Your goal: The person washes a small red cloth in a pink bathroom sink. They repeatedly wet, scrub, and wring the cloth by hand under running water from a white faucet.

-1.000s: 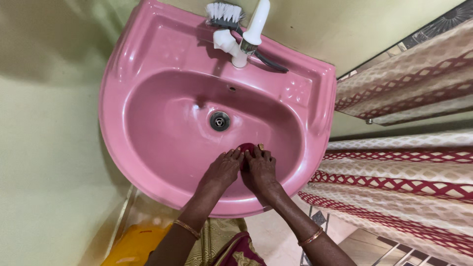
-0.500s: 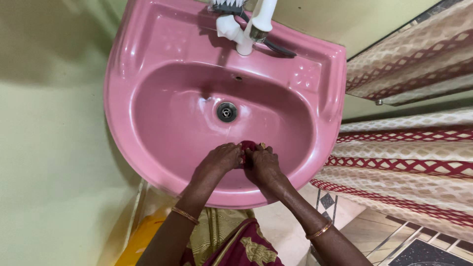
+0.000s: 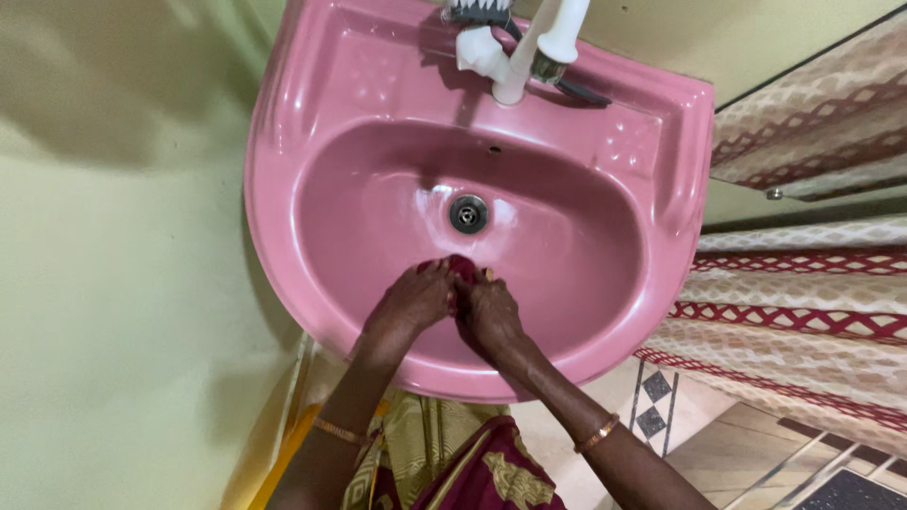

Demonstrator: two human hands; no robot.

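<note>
Room: a washroom corner with pale yellow-green walls; a patterned cream and maroon curtain hangs at the right, and tiled floor shows below it.
Basin: a pink ceramic wash basin is fixed to the wall, seen from above, with a metal drain at the middle of the bowl.
Tap: a white tap stands on the back ledge, with a white-bristled brush just beside it at the top edge.
Thing in hand: a small dark red cloth sits low in the bowl at the near wall, between the drain and the front rim.
Left hand: the left hand closes on the cloth from the left, its fingers curled over it.
Right hand: the right hand closes on it from the right, touching the left hand.
Grip: both are pressed together on the cloth, which pokes out only at the fingertips, on the drain side.
Key relation: the cloth lies at the far end of both hands, pointing toward the drain; neither hand is clearly nearer, as they meet on it.
Long axis: cannot be told, since the hands hide most of the cloth.
Wrists: a thin gold bangle shows on the right wrist, and another on the left.
</note>
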